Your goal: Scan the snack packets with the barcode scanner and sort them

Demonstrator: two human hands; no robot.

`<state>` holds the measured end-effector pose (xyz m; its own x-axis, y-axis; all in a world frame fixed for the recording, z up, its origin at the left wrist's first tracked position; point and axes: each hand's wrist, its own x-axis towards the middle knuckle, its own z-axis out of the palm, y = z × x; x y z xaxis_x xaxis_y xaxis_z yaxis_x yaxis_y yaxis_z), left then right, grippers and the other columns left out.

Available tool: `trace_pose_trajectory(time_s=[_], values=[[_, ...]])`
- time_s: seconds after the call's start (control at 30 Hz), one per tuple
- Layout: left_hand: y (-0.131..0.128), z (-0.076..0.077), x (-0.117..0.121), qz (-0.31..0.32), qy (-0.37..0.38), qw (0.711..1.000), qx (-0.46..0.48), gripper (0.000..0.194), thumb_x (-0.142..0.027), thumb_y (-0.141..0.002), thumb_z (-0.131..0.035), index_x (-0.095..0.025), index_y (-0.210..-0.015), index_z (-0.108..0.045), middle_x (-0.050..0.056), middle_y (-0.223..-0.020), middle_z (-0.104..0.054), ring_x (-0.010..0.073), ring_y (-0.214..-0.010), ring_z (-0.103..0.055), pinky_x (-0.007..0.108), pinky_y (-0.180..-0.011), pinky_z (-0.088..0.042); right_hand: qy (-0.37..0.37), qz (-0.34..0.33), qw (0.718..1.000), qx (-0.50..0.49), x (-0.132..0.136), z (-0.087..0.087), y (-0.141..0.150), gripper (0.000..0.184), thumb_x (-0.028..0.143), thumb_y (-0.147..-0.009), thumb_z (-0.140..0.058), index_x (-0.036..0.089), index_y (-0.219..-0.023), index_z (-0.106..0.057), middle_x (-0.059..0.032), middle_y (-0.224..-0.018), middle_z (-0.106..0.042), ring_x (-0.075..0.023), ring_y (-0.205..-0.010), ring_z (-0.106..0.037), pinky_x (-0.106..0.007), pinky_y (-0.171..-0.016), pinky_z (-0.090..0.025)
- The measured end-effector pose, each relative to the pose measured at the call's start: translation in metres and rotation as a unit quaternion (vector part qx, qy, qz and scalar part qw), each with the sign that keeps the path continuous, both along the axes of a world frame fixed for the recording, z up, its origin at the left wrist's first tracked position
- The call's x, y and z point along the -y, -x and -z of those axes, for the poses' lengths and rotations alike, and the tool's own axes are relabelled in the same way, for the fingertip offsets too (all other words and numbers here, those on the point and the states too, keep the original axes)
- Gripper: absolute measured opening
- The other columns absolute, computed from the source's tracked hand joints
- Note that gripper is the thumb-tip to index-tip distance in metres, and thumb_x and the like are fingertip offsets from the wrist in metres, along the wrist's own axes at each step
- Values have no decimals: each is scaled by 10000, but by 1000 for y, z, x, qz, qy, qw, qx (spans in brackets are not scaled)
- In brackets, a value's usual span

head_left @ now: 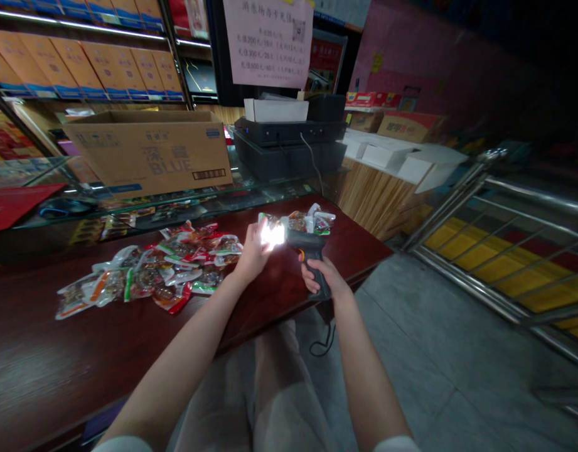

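A black handheld barcode scanner (pixel 313 242) is gripped by its handle in my right hand (pixel 334 277), with its head turned left. White light from it falls on a small snack packet (pixel 273 233) that my left hand (pixel 252 254) pinches; the glare washes out most of its surface. Left of my left hand, a heap of clear-and-coloured snack packets (pixel 176 258) lies on the dark red table (pixel 39 351). A smaller group of packets (pixel 312 220) rests beyond the scanner, near the table's right end.
Behind the table, a glass counter carries an open cardboard box (pixel 152 157), a computer mouse (pixel 67 207) and black equipment (pixel 289 147) below a paper sign (pixel 270 41). A metal railing (pixel 505 251) stands at right. The scanner's cable (pixel 324 345) hangs below the table edge.
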<state>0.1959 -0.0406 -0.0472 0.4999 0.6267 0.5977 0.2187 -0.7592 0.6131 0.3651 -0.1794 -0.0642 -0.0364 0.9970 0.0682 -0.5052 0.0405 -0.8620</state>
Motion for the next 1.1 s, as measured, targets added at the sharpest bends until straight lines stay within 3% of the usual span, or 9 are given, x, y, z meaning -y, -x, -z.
trace_pose_trajectory(time_s=[0.13,0.3,0.5,0.6,0.7,0.83,0.97,1.03,1.1], values=[[5,-11,6,-47,-35,997,-46,637,-270,-849,-603,-199,-1441,-380,133,-1239,-500,241,-1132,-538,355,-946,-493,-2,9,1000,-8,2,-1,2,291,335,-817,-612,175,-1041,-517,97,-542,-499,-44,-297,-348,-173,-310,-326],[23,-37,6,-187,-32,964,-188,384,-389,-927,-451,-214,-1227,-615,111,-1175,-586,261,-979,-630,359,-816,-506,-6,37,999,-25,5,-5,2,344,343,-799,-623,189,-1084,-506,98,-545,-494,-56,-301,-361,-183,-308,-327],[44,-44,-8,-358,-83,883,-292,337,-242,-874,-459,-121,-1105,-674,249,-1235,-568,440,-1216,-485,614,-961,-378,-29,92,992,-81,8,-5,-1,306,354,-789,-614,206,-1039,-517,100,-545,-472,-47,-305,-325,-176,-312,-295],[41,-36,-10,-278,-158,903,-286,392,-187,-875,-444,-192,-1221,-629,186,-1354,-531,367,-1333,-404,603,-1096,-250,-31,129,984,-115,7,-4,-2,297,359,-778,-618,217,-1016,-514,105,-542,-444,-45,-315,-313,-173,-319,-280],[31,-28,-6,-177,-144,904,-362,332,-277,-913,-433,-214,-1135,-673,153,-1235,-618,327,-1221,-518,539,-1076,-321,-28,172,976,-132,6,-4,-2,300,351,-767,-627,223,-1014,-515,104,-542,-435,-51,-323,-321,-179,-322,-286],[24,-23,3,-238,-97,873,-414,397,-363,-947,-373,-137,-983,-697,193,-1075,-650,366,-1013,-600,527,-878,-451,-25,189,968,-164,6,-6,-3,268,335,-764,-636,229,-978,-514,104,-547,-431,-49,-336,-324,-172,-330,-295],[15,-22,12,-280,-141,869,-383,334,-343,-932,-420,-137,-995,-676,189,-1042,-648,392,-1048,-569,633,-978,-346,-23,187,964,-187,6,-6,-6,231,336,-793,-615,230,-968,-508,108,-549,-410,-39,-339,-309,-155,-336,-287],[4,-21,10,-242,-165,889,-351,284,-321,-908,-475,-158,-1058,-653,177,-1106,-636,376,-1117,-543,634,-1063,-264,-25,188,962,-195,5,-4,-7,233,341,-795,-615,232,-970,-506,109,-550,-406,-37,-342,-316,-152,-340,-293],[-13,-19,2,-163,-148,927,-305,323,-300,-896,-495,-162,-1169,-600,168,-1216,-598,335,-1157,-537,549,-1077,-319,-27,187,962,-199,4,-3,-8,246,348,-790,-622,233,-973,-505,109,-550,-405,-36,-343,-324,-151,-343,-300]])
